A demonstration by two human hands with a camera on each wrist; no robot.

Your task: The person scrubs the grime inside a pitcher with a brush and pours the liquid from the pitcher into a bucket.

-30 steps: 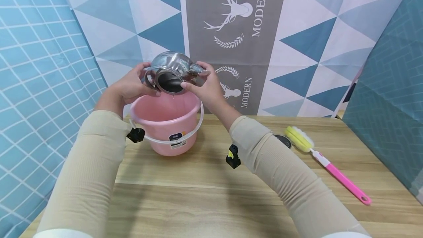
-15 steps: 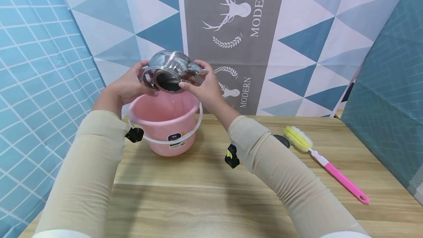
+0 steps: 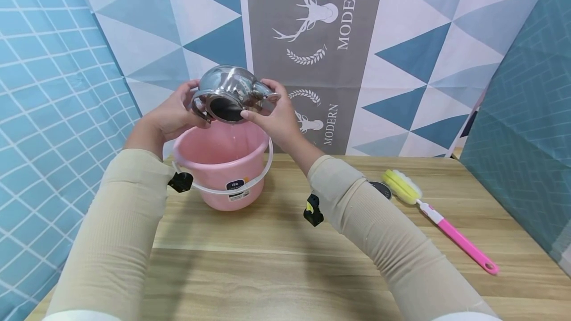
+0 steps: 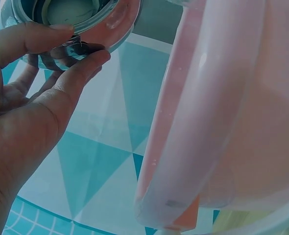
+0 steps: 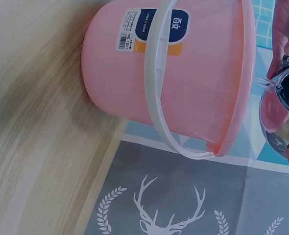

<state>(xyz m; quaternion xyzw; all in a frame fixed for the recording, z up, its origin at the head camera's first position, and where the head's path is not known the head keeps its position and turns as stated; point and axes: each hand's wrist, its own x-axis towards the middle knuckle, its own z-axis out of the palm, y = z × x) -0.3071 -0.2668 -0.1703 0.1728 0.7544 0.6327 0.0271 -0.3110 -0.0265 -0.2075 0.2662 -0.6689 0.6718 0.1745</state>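
A shiny steel teapot (image 3: 229,83) is tipped over the pink bucket (image 3: 223,177), its uncovered mouth facing down and toward me. Water trickles from the mouth's rim; the stream (image 5: 265,83) shows clearly in the right wrist view. My left hand (image 3: 175,113) grips the teapot's handle (image 3: 199,108) on the left. In the left wrist view, thumb and fingers close around that handle (image 4: 78,48). On the other side my right hand (image 3: 280,115) holds the teapot by its spout side, thumb beside the mouth. The bucket stands upright below, its white bail handle (image 3: 263,175) hanging forward.
A brush (image 3: 439,219) with a yellow and white sponge head and pink handle lies on the wooden table (image 3: 267,271) at right. A dark round perforated disc (image 3: 382,189) lies beside it, partly hidden by my right sleeve. Patterned sheets (image 3: 415,58) hang behind and at both sides.
The teapot has risen very slightly and tips a little more over the bucket. Drops at its rim a second ago have become a thin trickle. Both hands keep their hold.
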